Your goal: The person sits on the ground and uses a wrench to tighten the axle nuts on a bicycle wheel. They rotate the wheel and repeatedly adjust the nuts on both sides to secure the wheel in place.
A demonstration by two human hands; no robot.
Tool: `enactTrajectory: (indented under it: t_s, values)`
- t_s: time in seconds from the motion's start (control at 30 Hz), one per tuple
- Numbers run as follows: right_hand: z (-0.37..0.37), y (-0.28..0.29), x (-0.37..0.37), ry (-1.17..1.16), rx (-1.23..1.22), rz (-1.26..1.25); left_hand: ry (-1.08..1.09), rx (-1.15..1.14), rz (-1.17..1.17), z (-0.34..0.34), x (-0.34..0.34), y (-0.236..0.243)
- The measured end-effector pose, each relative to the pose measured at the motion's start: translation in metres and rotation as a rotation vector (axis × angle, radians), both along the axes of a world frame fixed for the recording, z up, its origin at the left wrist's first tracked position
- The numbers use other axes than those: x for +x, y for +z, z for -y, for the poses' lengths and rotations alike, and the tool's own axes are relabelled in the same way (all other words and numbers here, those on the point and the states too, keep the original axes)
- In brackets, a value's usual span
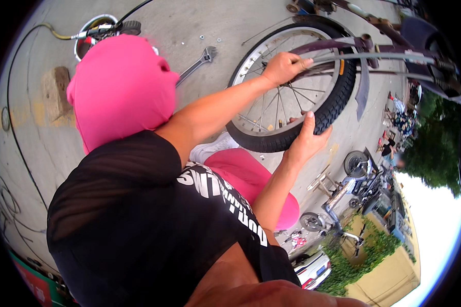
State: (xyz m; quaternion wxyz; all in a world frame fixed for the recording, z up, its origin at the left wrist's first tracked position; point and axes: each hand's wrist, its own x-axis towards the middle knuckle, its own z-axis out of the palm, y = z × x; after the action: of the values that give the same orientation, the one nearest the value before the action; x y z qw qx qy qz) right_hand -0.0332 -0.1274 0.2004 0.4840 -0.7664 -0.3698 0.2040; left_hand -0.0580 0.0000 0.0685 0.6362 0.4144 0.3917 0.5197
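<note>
My left hand (pixel 286 69) is closed on a grey metal strip (pixel 369 56) beside the dark purple bicycle fork (pixel 325 45), with its fingers partly hidden. The bicycle wheel (pixel 256 117), with a black knobby tire (pixel 343 94) and silver spokes, lies tilted below it. My right hand (pixel 308 134) grips the tire at its near side, thumb over the rim and fingers wrapped around the tread. An adjustable wrench (pixel 200 60) lies on the concrete ground left of the wheel, with a few small nuts (pixel 202 37) above it.
My pink-clad knees (pixel 120 92) flank the work. At the left are a wooden block (pixel 57 92), a hose (pixel 16 46) and a small wheeled machine (pixel 95 38). To the right stand a parked scooter (pixel 338 199), a white car (pixel 312 268) and several seated people (pixel 394 117) farther off.
</note>
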Motion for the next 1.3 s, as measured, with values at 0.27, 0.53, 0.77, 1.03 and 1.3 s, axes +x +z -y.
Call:
enactTrajectory:
  t_s: [0.27,0.53,0.77,1.03,1.3]
  values:
    - [-0.004,-0.003,0.006,0.055,0.014,0.017,-0.306,-0.153,0.359,-0.016,-0.019,-0.017]
    - [-0.001,-0.003,0.007,0.075,0.033,0.021,0.122,-0.289,0.181,-0.052,-0.076,-0.073]
    - [0.002,-0.002,0.024,0.277,-0.001,-0.089,-0.093,-0.318,-0.056,-0.038,-0.092,-0.087]
    - [-0.017,-0.106,0.132,-0.005,0.02,-0.624,-0.303,0.024,-0.148,-0.033,-0.059,-0.035]
    - [-0.071,-0.17,0.137,0.143,0.164,-0.57,-0.264,0.209,-0.118,-0.005,-0.036,-0.021]
